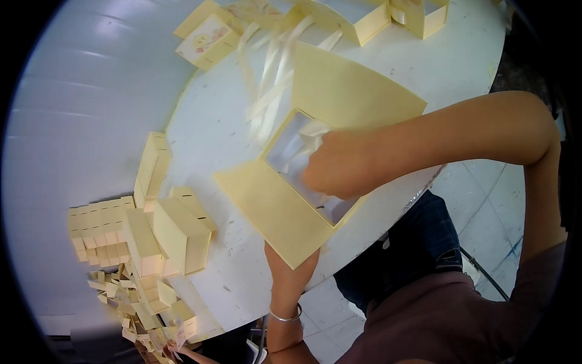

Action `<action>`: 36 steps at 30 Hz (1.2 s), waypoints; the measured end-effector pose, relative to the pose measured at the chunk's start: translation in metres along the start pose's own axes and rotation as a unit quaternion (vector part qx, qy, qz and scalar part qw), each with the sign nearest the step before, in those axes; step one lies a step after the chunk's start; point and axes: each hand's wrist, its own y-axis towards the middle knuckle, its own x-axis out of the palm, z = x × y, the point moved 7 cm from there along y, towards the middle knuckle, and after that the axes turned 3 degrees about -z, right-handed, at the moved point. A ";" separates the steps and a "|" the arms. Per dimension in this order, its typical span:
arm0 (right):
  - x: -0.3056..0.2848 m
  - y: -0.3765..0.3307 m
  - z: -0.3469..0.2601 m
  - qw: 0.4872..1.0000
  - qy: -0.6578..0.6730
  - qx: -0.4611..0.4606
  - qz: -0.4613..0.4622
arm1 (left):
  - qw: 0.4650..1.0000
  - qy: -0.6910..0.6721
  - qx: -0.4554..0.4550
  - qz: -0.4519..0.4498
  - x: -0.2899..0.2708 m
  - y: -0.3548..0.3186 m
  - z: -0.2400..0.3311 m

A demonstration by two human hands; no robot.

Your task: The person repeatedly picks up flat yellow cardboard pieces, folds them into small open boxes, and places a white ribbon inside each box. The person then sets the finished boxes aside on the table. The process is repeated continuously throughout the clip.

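Observation:
A pale yellow gift box [342, 227] lies open on the white table, its two wide flaps spread to either side of a white-lined inside. My right hand [342, 167] reaches into this box with curled fingers, closed on a cream ribbon [312, 136] that loops out beside the knuckles. The fingertips are turned away from view. Below the near-left flap [273, 212], my left hand [290, 264] goes under the box, a bangle on its wrist. The flap hides its fingers.
Several loose cream ribbons [270, 91] trail over the white table [224, 133] from more yellow boxes [364, 24] at the far edge. Stacked yellow boxes [182, 233] stand at the left. Another person's hand [176, 349] is among the boxes at lower left.

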 end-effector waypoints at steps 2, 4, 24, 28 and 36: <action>0.005 -0.002 0.001 1.000 0.003 0.011 -0.015 | 1.000 0.016 0.017 -0.007 0.002 0.003 0.001; 0.008 -0.001 -0.002 1.000 0.000 0.008 -0.029 | 0.999 0.028 0.029 -0.018 0.004 0.005 0.002; 0.042 -0.062 -0.051 0.912 -0.136 -0.080 0.378 | 0.984 0.168 -0.028 0.051 0.015 -0.025 -0.007; 0.040 -0.081 0.004 0.917 -0.194 -0.004 0.348 | 0.973 0.153 -0.135 0.108 -0.040 -0.060 -0.061; 0.012 -0.121 0.091 0.911 -0.177 0.063 0.367 | 0.989 0.087 -0.028 0.116 -0.040 -0.038 -0.063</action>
